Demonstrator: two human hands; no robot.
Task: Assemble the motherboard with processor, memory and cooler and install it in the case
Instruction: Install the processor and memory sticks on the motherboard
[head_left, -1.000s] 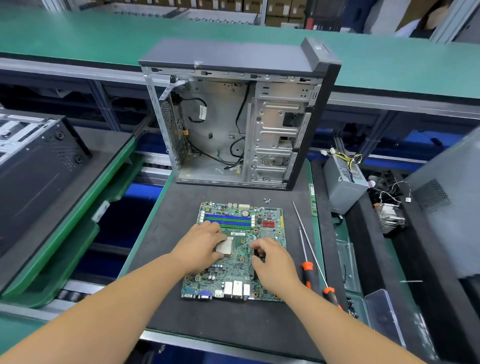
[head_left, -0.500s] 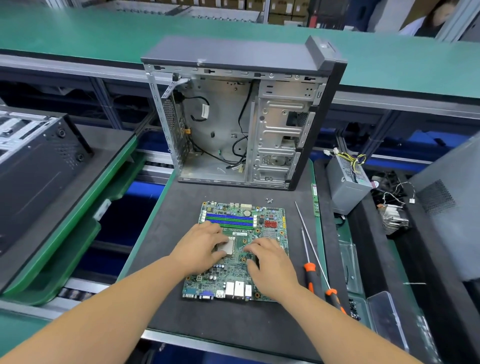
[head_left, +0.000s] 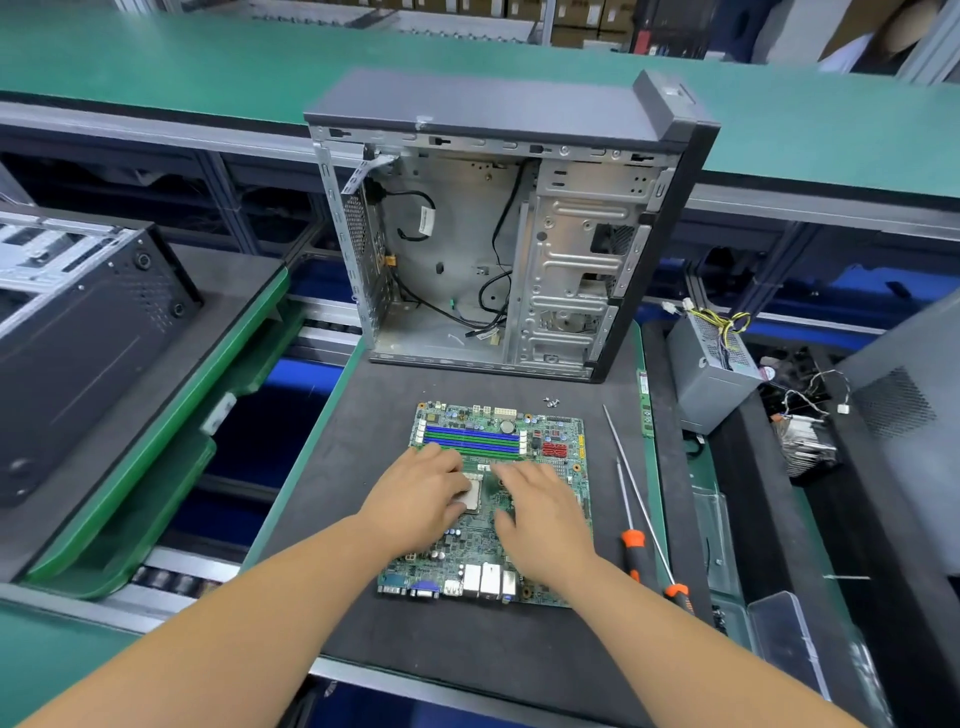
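Note:
A green motherboard (head_left: 550, 441) lies flat on the black mat (head_left: 363, 441), with blue and green memory slots (head_left: 470, 439) along its far edge. The silver processor (head_left: 475, 493) shows in the socket between my hands. My left hand (head_left: 415, 501) rests on the board left of the socket, fingers over its edge. My right hand (head_left: 540, 512) lies flat on the right side, fingers pointing toward the socket. The open case (head_left: 519, 234) stands upright behind the board, loose cables inside. A finned cooler (head_left: 802, 444) sits at the right.
Two orange-handled screwdrivers (head_left: 636, 519) lie right of the board. Small screws (head_left: 551, 401) sit by the case. A grey power supply (head_left: 711, 364) and a memory stick (head_left: 645, 402) are at right, clear plastic bins (head_left: 784, 639) at the near right, another case (head_left: 78, 322) at left.
My right hand has slid up and left across the board toward the socket. The left hand has stayed by the processor.

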